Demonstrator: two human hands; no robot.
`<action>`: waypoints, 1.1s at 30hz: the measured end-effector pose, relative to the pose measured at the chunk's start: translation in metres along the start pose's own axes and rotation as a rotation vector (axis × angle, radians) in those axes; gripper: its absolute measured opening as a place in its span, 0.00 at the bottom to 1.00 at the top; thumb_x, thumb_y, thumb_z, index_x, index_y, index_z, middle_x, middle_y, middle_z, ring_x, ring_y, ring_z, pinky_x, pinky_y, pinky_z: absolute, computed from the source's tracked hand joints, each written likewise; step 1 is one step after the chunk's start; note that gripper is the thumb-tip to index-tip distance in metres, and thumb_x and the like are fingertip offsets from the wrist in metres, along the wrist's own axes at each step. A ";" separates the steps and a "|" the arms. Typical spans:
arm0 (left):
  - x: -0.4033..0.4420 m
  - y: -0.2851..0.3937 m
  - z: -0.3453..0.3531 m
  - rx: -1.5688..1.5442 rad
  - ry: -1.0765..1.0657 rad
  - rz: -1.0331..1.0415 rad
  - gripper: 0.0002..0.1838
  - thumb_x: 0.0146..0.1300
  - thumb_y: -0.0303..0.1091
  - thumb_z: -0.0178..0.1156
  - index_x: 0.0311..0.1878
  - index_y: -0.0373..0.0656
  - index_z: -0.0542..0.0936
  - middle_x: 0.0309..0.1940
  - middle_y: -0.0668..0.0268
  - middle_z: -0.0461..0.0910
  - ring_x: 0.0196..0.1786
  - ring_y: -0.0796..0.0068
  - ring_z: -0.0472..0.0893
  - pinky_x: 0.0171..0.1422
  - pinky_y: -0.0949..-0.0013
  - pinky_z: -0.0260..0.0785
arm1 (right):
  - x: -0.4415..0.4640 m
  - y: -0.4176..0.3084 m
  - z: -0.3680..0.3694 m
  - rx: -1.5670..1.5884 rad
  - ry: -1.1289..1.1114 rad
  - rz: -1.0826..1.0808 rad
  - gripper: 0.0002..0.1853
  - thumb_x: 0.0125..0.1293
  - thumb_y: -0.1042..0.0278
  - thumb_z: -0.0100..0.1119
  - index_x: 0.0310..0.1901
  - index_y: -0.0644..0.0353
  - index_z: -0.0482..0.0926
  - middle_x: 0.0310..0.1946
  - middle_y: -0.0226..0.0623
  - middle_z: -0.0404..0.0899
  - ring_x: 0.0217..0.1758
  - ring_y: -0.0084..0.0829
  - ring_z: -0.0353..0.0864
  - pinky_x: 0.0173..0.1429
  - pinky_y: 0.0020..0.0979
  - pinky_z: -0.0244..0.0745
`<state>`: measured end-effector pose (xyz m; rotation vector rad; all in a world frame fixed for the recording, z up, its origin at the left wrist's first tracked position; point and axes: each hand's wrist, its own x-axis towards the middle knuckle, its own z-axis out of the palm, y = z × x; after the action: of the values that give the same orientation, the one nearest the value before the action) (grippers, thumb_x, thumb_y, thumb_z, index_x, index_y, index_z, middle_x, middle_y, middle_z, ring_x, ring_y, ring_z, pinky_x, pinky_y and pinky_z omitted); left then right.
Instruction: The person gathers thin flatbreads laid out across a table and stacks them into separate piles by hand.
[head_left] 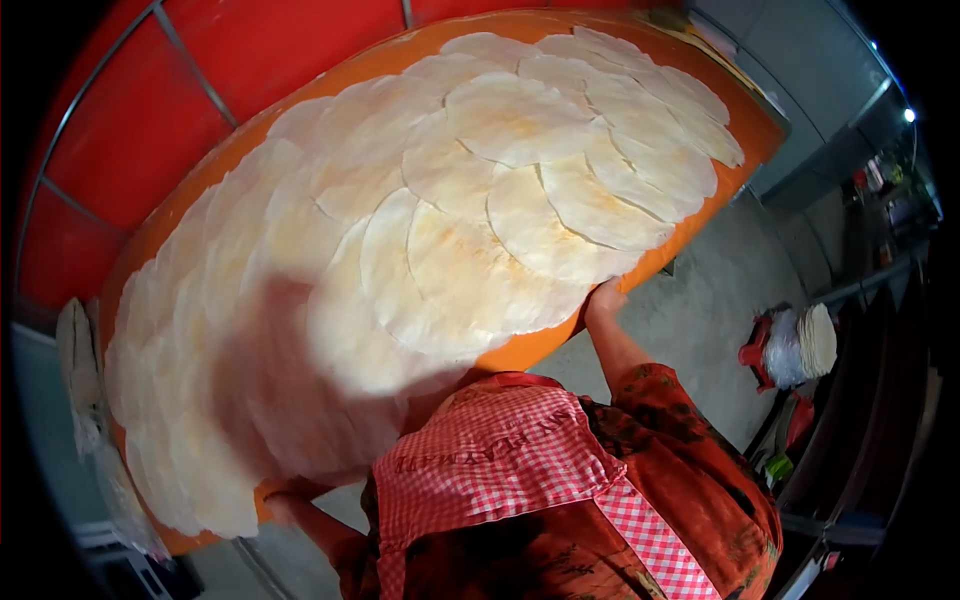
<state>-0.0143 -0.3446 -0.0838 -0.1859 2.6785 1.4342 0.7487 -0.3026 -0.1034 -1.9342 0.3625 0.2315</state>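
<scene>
Along the near edge of the orange tabletop (pixel 755 130), the fingers of your right hand (pixel 604 300) touch the rim, just beside the outermost pale round sheets (pixel 520 110); how far they are open, and whether they grip the edge, you cannot tell from this view. At the lower left, your left hand (pixel 285 508) is at the same edge, beside the sheets there; its fingers are in shadow and mostly hidden, so their opening and hold cannot be told either. Outward from both hands, the sheets lie overlapping across most of the tabletop, with a broad dark shadow over the left part; between your arms are your red-and-white checked apron (pixel 480 450) and patterned red clothing (pixel 690 450). Past the far edge stands a red wall (pixel 310 40) with metal bars (pixel 190 62); to the right, above the grey floor (pixel 700 310), a stack of pale rounds (pixel 817 340) sits beside clear plastic (pixel 785 350).
</scene>
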 end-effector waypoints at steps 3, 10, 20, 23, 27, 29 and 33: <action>0.004 -0.004 -0.004 0.089 0.002 0.010 0.27 0.57 0.53 0.59 0.52 0.42 0.80 0.48 0.56 0.82 0.47 0.57 0.83 0.46 0.55 0.78 | -0.009 -0.007 0.000 -0.025 0.050 0.028 0.39 0.65 0.41 0.50 0.54 0.80 0.67 0.53 0.69 0.72 0.56 0.61 0.74 0.61 0.49 0.67; -0.019 0.008 -0.022 0.954 -0.130 0.341 0.29 0.55 0.55 0.61 0.53 0.44 0.80 0.50 0.56 0.82 0.49 0.57 0.83 0.47 0.55 0.78 | 0.011 0.008 0.007 -0.056 0.065 0.011 0.38 0.61 0.39 0.54 0.46 0.79 0.77 0.48 0.63 0.79 0.51 0.58 0.78 0.56 0.49 0.71; 0.015 -0.021 -0.001 -0.214 0.100 -0.132 0.25 0.60 0.45 0.60 0.43 0.24 0.80 0.38 0.44 0.83 0.40 0.49 0.84 0.40 0.51 0.80 | 0.006 -0.004 -0.001 -0.080 -0.008 0.067 0.39 0.63 0.40 0.53 0.48 0.82 0.76 0.48 0.63 0.78 0.49 0.54 0.81 0.53 0.48 0.76; 0.047 -0.063 0.007 -0.336 0.074 0.048 0.22 0.63 0.41 0.60 0.48 0.27 0.76 0.44 0.51 0.81 0.40 0.57 0.82 0.40 0.56 0.76 | -0.007 -0.010 -0.007 -0.012 -0.099 0.115 0.39 0.63 0.41 0.53 0.48 0.83 0.75 0.50 0.62 0.78 0.50 0.53 0.80 0.53 0.48 0.76; 0.031 -0.104 -0.009 -0.775 -0.116 -0.074 0.13 0.66 0.40 0.57 0.43 0.39 0.74 0.41 0.61 0.80 0.36 0.66 0.76 0.37 0.63 0.68 | -0.006 -0.015 -0.008 -0.061 -0.053 0.114 0.36 0.63 0.43 0.53 0.51 0.80 0.75 0.48 0.56 0.80 0.48 0.50 0.81 0.52 0.49 0.76; 0.003 -0.138 -0.023 -0.742 -0.070 -0.127 0.17 0.67 0.43 0.53 0.51 0.42 0.69 0.49 0.56 0.78 0.44 0.58 0.77 0.43 0.57 0.69 | 0.029 0.002 -0.002 -0.107 -0.065 0.030 0.33 0.64 0.45 0.54 0.51 0.76 0.74 0.45 0.53 0.80 0.46 0.48 0.81 0.50 0.47 0.76; -0.038 -0.195 0.007 -0.572 -0.516 -0.185 0.12 0.65 0.40 0.51 0.44 0.42 0.71 0.52 0.58 0.73 0.50 0.57 0.73 0.48 0.56 0.67 | 0.073 0.063 0.017 0.049 -0.114 -0.161 0.27 0.65 0.47 0.55 0.51 0.68 0.73 0.41 0.49 0.81 0.42 0.43 0.80 0.47 0.41 0.76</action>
<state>0.0537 -0.4438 -0.2428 -0.0819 1.7646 1.8400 0.7942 -0.3194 -0.1885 -1.8818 0.1351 0.2245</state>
